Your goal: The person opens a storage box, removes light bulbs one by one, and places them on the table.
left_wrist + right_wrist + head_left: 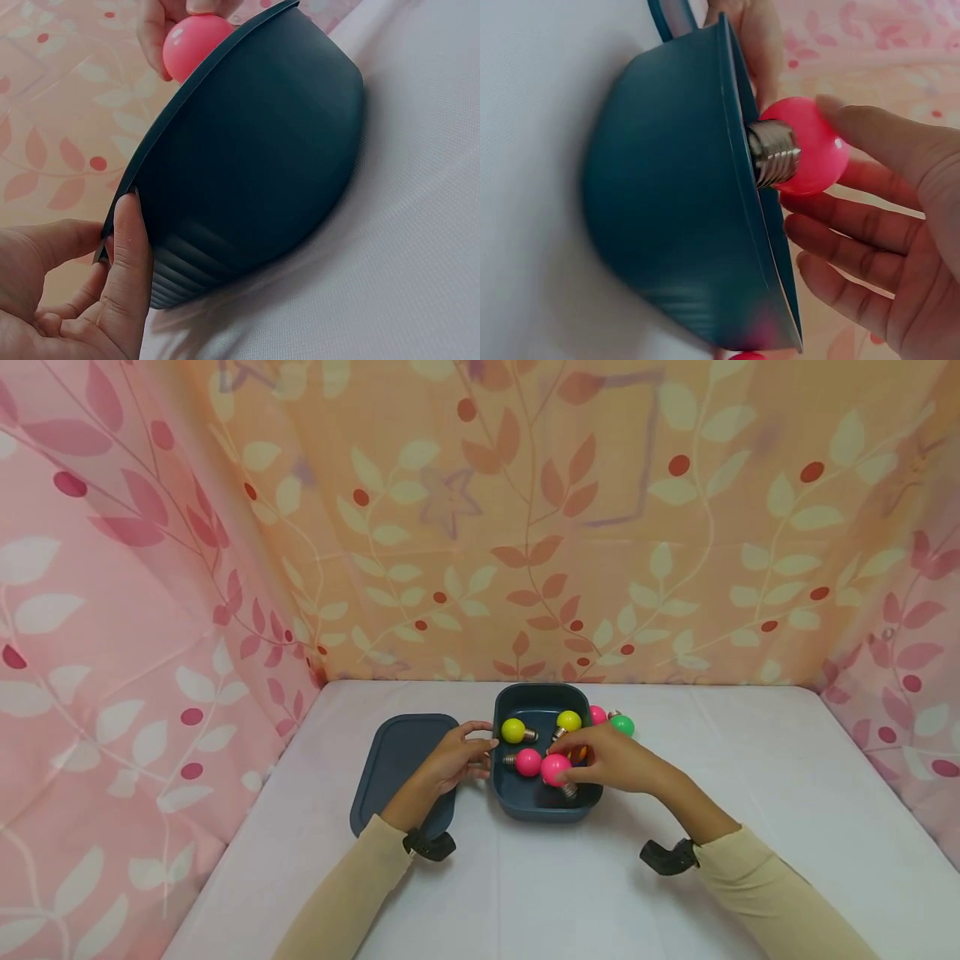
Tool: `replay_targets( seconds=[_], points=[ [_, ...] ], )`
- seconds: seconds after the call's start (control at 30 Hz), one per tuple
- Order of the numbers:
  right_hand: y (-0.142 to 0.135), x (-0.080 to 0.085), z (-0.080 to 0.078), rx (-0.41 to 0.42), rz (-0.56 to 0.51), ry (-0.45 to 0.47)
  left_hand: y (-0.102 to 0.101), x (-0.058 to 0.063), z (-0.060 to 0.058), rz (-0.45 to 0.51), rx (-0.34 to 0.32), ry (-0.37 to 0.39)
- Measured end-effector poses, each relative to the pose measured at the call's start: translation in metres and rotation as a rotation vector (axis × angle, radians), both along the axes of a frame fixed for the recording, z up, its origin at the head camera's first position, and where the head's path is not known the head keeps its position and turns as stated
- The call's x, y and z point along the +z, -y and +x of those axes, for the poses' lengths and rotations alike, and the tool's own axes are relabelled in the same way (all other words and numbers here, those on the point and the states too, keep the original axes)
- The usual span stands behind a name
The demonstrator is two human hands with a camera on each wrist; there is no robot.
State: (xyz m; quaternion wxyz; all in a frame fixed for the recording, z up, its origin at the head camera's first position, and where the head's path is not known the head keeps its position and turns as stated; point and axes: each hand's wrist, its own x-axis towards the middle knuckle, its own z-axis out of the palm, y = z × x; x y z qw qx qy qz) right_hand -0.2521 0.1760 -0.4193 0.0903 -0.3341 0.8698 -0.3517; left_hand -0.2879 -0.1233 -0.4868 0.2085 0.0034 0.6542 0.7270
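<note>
A dark blue plastic box (546,815) stands on the table with several bulbs inside. My right hand (618,758) pinches a pink light bulb (556,769) by its globe over the box; in the right wrist view its metal screw base (774,153) points to the rim. My left hand (453,758) holds the box's left rim, fingers at the edge in the left wrist view. Within the box lie a yellow bulb (513,730), another yellow bulb (568,721) and a second pink bulb (528,762). An orange bulb (576,753) is partly hidden behind my right hand.
Left of the box, a matching dark blue lid (405,752) lies flat, partly under my left arm. Beyond my right hand, a green bulb (622,726) and a pink bulb (597,715) lie beside the box. Patterned cloth (525,527) hangs behind and at both sides of the white-covered table (540,893).
</note>
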Motion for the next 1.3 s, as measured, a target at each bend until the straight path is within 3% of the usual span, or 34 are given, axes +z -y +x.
replay_targets(
  seconds=[0.2,0.7,0.87,1.1,1.3],
  points=[
    [-0.016,0.002,-0.001,-0.072,-0.064,-0.083,-0.002,0.002,-0.002,-0.014,-0.002,-0.003],
    [-0.054,0.003,-0.001,-0.269,-0.097,-0.119,-0.005,-0.001,-0.003,-0.026,-0.009,-0.004],
    [-0.061,0.002,-0.003,-0.310,-0.082,-0.128,-0.003,-0.002,0.000,-0.026,-0.023,-0.011],
    [-0.060,-0.002,-0.017,-0.318,-0.097,-0.125,0.008,-0.003,0.004,-0.044,0.024,-0.008],
    [-0.075,-0.009,-0.021,-0.381,-0.101,-0.137,0.003,-0.002,0.002,-0.031,-0.009,-0.002]
  ],
)
